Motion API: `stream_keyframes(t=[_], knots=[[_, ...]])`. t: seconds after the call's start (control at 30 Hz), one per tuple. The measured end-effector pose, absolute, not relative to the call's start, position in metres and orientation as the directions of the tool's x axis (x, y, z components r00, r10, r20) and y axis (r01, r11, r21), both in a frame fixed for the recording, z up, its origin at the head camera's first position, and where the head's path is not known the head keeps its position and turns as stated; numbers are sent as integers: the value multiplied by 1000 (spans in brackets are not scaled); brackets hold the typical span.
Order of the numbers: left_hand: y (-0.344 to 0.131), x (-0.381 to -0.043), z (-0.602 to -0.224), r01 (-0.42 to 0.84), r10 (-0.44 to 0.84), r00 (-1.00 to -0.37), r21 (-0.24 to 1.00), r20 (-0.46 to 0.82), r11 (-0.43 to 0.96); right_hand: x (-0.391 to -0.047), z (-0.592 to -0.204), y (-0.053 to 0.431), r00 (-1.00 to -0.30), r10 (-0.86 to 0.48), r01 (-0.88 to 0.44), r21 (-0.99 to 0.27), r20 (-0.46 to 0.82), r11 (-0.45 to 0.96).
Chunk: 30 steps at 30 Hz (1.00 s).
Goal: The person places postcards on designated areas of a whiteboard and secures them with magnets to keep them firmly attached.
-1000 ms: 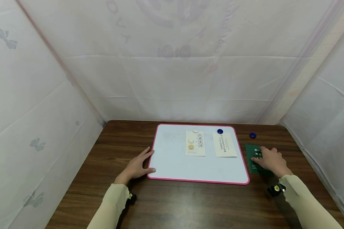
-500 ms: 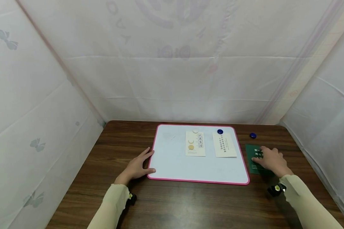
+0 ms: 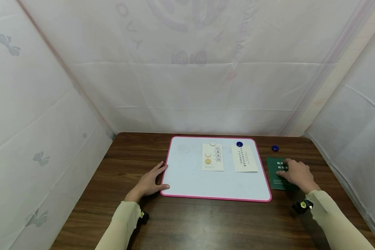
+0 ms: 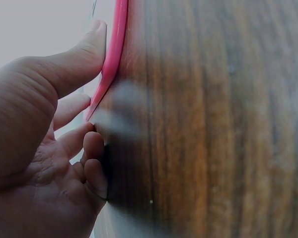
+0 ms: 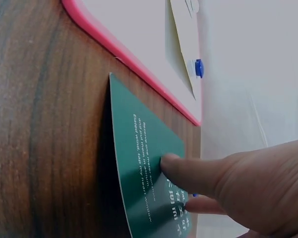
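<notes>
A whiteboard (image 3: 187,180) with a pink rim lies flat on the wooden table. My left hand (image 3: 147,184) rests at its left edge, thumb on the board near the lower corner and fingers spread along the rim. On the board are a cream card with a moon and sun print (image 3: 208,163), under a white magnet (image 3: 213,144), and a second cream card (image 3: 246,161) under a blue magnet (image 3: 239,144). To the right, my right hand (image 3: 299,175) touches a green card (image 3: 275,180) with white writing; its thumb lies on the card's face, partly covering the text.
Another blue magnet (image 3: 275,148) lies on the table (image 3: 200,222) behind the green card. A pale printed cloth (image 3: 187,86) hangs behind the table and along both sides. In the right wrist view, one corner of the green card stands slightly off the wood.
The right thumb and fingers have shifted very slightly to the right over the green card. My left hand and the board stay where they were.
</notes>
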State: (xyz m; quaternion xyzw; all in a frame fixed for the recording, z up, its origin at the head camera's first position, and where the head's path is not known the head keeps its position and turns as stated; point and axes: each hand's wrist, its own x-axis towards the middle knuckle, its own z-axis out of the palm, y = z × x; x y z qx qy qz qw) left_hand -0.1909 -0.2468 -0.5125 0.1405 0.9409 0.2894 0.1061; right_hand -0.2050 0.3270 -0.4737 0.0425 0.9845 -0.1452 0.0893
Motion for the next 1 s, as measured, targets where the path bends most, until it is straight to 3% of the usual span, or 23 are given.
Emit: stream_keyframes(t=[0.57,1.0], knots=[[-246,-191,-512,203,325,-938,567,-122,798,-209,-465,337,-974,90,163,-366,-209,916],[-247,-192,-512,210,332,-936,574,-115,791,-210,-464,335,-999,34,35,-435,-11,900]])
